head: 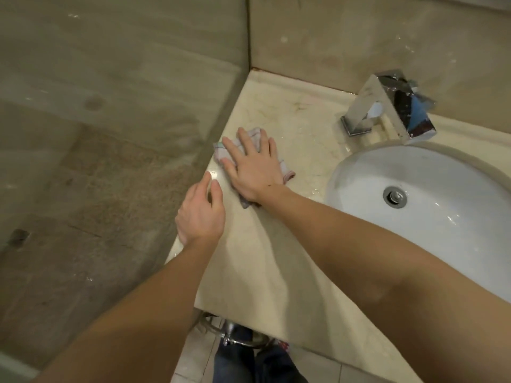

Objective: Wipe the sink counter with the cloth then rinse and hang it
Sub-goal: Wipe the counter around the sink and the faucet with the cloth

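A pale checked cloth (286, 172) lies flat on the beige marble sink counter (276, 272), left of the basin. My right hand (253, 167) presses down on it with straight, spread fingers and covers most of it. Only the cloth's edges show around the palm. My left hand (200, 214) rests at the counter's left edge, just below and left of the cloth, fingers loosely bent and holding nothing.
A white oval basin (431, 172) with a metal drain (395, 197) sits to the right. A square chrome faucet (392, 106) stands behind it. A glass panel (110, 134) borders the counter's left edge. Tiled wall runs along the back.
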